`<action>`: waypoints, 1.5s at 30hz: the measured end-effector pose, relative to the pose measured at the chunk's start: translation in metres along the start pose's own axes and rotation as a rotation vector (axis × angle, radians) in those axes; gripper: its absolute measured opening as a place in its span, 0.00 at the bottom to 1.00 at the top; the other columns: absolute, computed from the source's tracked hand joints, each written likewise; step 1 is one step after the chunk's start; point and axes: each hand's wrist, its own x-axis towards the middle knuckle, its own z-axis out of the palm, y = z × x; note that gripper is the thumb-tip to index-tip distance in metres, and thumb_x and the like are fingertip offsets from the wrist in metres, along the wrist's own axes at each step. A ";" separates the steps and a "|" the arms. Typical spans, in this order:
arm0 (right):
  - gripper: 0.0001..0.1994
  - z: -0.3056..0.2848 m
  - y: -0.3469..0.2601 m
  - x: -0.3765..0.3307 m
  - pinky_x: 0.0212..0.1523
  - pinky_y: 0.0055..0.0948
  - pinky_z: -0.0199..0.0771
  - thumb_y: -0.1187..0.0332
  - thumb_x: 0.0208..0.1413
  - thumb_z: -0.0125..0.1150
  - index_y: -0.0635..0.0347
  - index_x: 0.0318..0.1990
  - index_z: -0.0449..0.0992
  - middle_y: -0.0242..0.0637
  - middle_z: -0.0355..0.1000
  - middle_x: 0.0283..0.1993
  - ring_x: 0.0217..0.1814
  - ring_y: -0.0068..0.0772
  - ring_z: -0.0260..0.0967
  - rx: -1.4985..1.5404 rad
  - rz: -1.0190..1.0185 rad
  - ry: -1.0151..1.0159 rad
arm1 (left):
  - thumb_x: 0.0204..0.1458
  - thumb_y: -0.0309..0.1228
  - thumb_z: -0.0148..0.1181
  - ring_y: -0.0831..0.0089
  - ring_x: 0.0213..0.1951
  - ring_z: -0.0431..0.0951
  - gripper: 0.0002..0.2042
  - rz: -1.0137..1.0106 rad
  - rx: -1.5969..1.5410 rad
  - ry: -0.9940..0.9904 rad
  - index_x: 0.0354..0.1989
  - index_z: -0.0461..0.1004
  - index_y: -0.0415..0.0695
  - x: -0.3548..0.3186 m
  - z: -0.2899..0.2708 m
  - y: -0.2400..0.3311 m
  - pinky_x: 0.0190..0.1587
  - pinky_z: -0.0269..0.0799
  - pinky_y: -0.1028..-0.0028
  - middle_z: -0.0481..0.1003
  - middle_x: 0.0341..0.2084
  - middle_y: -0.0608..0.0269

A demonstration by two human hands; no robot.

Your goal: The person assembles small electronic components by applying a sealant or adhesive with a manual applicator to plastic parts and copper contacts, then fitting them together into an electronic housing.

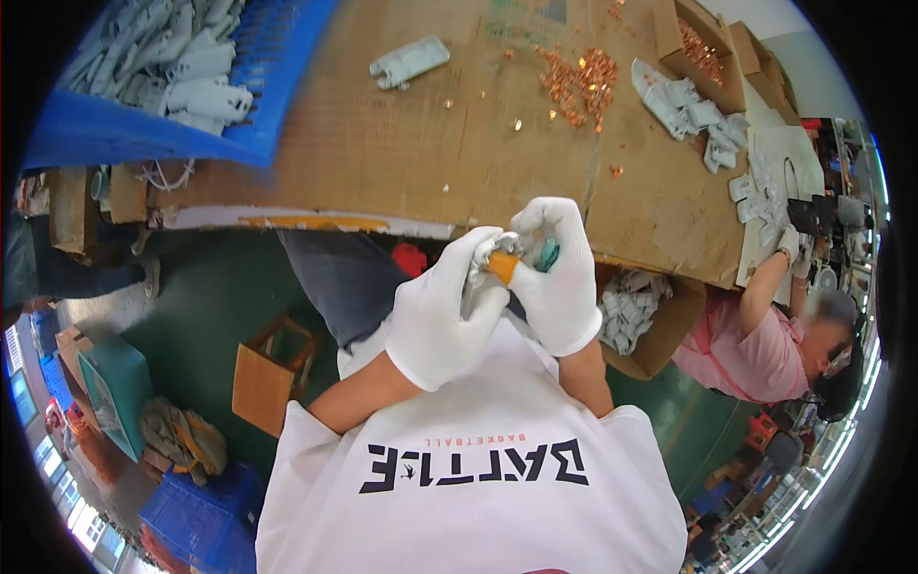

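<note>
Both of my hands wear white knitted gloves and meet in front of my chest, near the table's front edge. My left hand [445, 311] is closed round a pale grey plastic part [475, 271], mostly covered by the fingers. My right hand [562, 292] grips a small object with an orange piece [502, 267] and a dark green piece [547, 254]. Its orange end rests against the plastic part. Glove fingers hide the rest, so its kind is unclear. Another pale grey plastic housing [411, 62] lies on the cardboard-covered table [411, 143] beyond my hands.
A blue crate [273, 105] of grey housings stands at the far left. Small copper-coloured pieces [581, 84] lie in a pile near a cardboard box [732, 91] of more. Grey parts [684, 105] lie on the right; a carton [669, 335] sits below. A person [755, 335] works at right.
</note>
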 end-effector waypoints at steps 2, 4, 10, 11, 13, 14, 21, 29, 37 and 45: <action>0.18 -0.001 0.008 -0.011 0.35 0.22 0.67 0.85 0.44 0.62 0.58 0.40 0.63 0.33 0.61 0.34 0.31 0.24 0.60 -0.125 0.020 -0.032 | 0.50 0.22 0.55 0.61 0.33 0.81 0.18 -0.153 -0.107 -0.080 0.52 0.68 0.44 -0.008 -0.007 -0.002 0.36 0.75 0.71 0.77 0.33 0.52; 0.17 0.000 0.018 -0.022 0.38 0.25 0.68 0.83 0.44 0.61 0.59 0.40 0.65 0.38 0.64 0.37 0.33 0.32 0.64 -0.273 0.087 -0.086 | 0.53 0.25 0.52 0.62 0.35 0.81 0.13 -0.321 -0.140 -0.177 0.48 0.69 0.41 -0.010 -0.011 -0.012 0.37 0.74 0.72 0.78 0.33 0.51; 0.17 -0.011 0.011 -0.040 0.41 0.25 0.68 0.85 0.41 0.59 0.59 0.40 0.67 0.37 0.64 0.39 0.37 0.35 0.66 -0.330 0.093 -0.214 | 0.52 0.25 0.53 0.74 0.38 0.77 0.11 -0.590 -0.434 -0.398 0.45 0.70 0.41 -0.028 -0.007 -0.038 0.43 0.70 0.77 0.76 0.34 0.61; 0.18 -0.014 0.003 -0.042 0.41 0.26 0.68 0.85 0.40 0.60 0.59 0.41 0.69 0.37 0.64 0.40 0.37 0.34 0.66 -0.302 0.116 -0.219 | 0.52 0.25 0.53 0.74 0.38 0.77 0.11 -0.597 -0.442 -0.398 0.45 0.70 0.41 -0.029 -0.009 -0.038 0.43 0.70 0.77 0.76 0.34 0.61; 0.20 -0.014 -0.001 -0.047 0.40 0.26 0.69 0.85 0.39 0.61 0.59 0.42 0.69 0.39 0.65 0.41 0.38 0.34 0.66 -0.226 -0.010 -0.249 | 0.52 0.25 0.54 0.78 0.39 0.74 0.11 -0.673 -0.604 -0.462 0.44 0.71 0.41 -0.029 -0.013 -0.032 0.45 0.69 0.79 0.73 0.34 0.64; 0.19 -0.011 -0.007 -0.052 0.39 0.27 0.68 0.83 0.38 0.64 0.60 0.41 0.70 0.39 0.65 0.42 0.37 0.35 0.67 -0.186 0.144 -0.256 | 0.52 0.25 0.54 0.78 0.39 0.74 0.11 -0.676 -0.606 -0.471 0.44 0.71 0.41 -0.029 -0.013 -0.032 0.45 0.69 0.79 0.73 0.34 0.64; 0.11 -0.030 -0.018 -0.073 0.25 0.23 0.64 0.65 0.51 0.61 0.59 0.22 0.69 0.34 0.68 0.28 0.25 0.30 0.65 0.025 -0.559 -0.338 | 0.52 0.25 0.52 0.74 0.38 0.75 0.10 -0.634 -0.235 -0.518 0.43 0.69 0.41 -0.026 -0.021 -0.009 0.43 0.69 0.77 0.74 0.32 0.61; 0.23 -0.010 -0.012 -0.058 0.22 0.35 0.68 0.45 0.47 0.61 0.59 0.21 0.73 0.43 0.69 0.25 0.23 0.41 0.69 0.268 -0.592 -0.801 | 0.52 0.24 0.48 0.65 0.37 0.77 0.10 -0.475 -0.196 -0.610 0.44 0.68 0.41 -0.029 -0.025 -0.008 0.43 0.70 0.72 0.75 0.32 0.53; 0.16 -0.004 -0.007 -0.074 0.18 0.32 0.56 0.53 0.41 0.58 0.54 0.15 0.69 0.34 0.62 0.20 0.17 0.38 0.59 0.376 -0.600 -0.698 | 0.51 0.24 0.51 0.68 0.42 0.76 0.13 -0.626 -0.388 -0.580 0.44 0.74 0.38 -0.039 -0.021 -0.009 0.47 0.69 0.74 0.76 0.39 0.56; 0.15 -0.009 -0.010 -0.065 0.18 0.33 0.58 0.55 0.42 0.54 0.55 0.14 0.67 0.36 0.64 0.21 0.19 0.37 0.61 0.341 -0.635 -0.657 | 0.52 0.24 0.48 0.69 0.44 0.76 0.13 -0.554 -0.334 -0.639 0.45 0.74 0.38 -0.041 -0.018 -0.007 0.49 0.69 0.74 0.76 0.41 0.56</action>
